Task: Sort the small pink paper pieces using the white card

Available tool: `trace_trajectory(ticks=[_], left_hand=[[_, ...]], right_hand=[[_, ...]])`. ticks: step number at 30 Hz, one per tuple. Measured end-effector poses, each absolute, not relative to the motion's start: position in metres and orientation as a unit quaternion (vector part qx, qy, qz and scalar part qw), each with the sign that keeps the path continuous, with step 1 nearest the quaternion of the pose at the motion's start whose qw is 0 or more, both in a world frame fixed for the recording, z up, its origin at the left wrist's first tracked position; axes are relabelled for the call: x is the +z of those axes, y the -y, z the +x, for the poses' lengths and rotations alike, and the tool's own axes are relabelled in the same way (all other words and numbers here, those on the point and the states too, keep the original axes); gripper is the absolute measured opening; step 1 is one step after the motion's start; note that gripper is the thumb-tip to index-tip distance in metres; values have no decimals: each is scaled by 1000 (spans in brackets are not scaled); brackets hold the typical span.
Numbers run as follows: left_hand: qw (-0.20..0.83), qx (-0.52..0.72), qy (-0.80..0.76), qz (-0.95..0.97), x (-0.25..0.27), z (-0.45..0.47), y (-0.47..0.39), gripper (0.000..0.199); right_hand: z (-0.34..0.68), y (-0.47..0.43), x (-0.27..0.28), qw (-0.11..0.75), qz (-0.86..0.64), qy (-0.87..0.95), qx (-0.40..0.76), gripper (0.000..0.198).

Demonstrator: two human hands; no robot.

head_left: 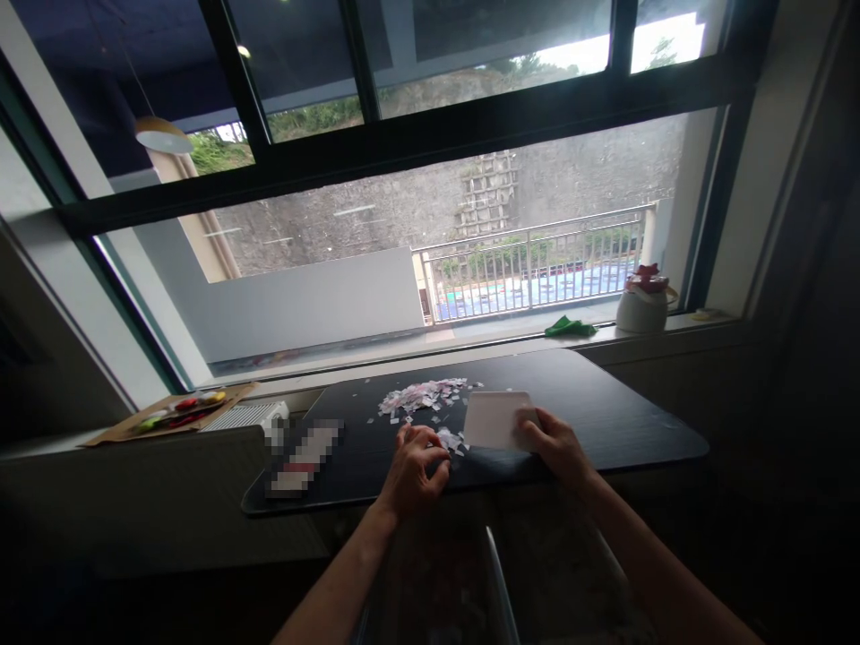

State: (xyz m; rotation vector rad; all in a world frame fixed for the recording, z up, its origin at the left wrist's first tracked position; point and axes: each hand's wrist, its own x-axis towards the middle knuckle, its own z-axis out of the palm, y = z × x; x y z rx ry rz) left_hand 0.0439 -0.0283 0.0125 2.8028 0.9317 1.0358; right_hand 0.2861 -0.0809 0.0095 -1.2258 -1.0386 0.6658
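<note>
My right hand (556, 441) grips a flat white piece with rounded corners (494, 419) by its right edge, thumb on the near face. It is tilted up above the dark tabletop (591, 385); whether it is card or plastic I cannot tell. My left hand (417, 466) is at the near edge of the table, palm down, fingers bent and apart, with nothing visible in them. Its fingertips are beside a small cluster of pale scraps (451, 439), which lies between the two hands. Behind it spreads a larger pile of small paper-like bits (420, 394).
A blurred-out item (305, 459) lies at the table's left end. Left of the table, brown paper with colourful things (181, 412) rests by a white radiator (248, 415). On the windowsill are a green cloth (570, 328) and a white jug with a red top (641, 309).
</note>
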Motion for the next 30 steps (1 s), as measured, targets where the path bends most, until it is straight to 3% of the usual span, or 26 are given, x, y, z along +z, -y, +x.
trace_trajectory(ticks=[6, 12, 18, 25, 30], left_hand=[[10, 304, -279, 911, 15, 43, 31, 17], [-3, 324, -308, 894, 15, 45, 32, 17], [0, 331, -305, 893, 15, 45, 33, 14], [5, 332, -306, 892, 16, 45, 34, 13], [1, 329, -308, 893, 16, 44, 34, 13]], right_hand=[[284, 82, 9, 624, -506, 491, 338, 28], [283, 85, 14, 637, -563, 451, 271, 21], [281, 86, 15, 624, -517, 479, 336, 27], [283, 83, 8, 650, -605, 407, 215, 21], [283, 84, 7, 665, -587, 402, 228, 23]])
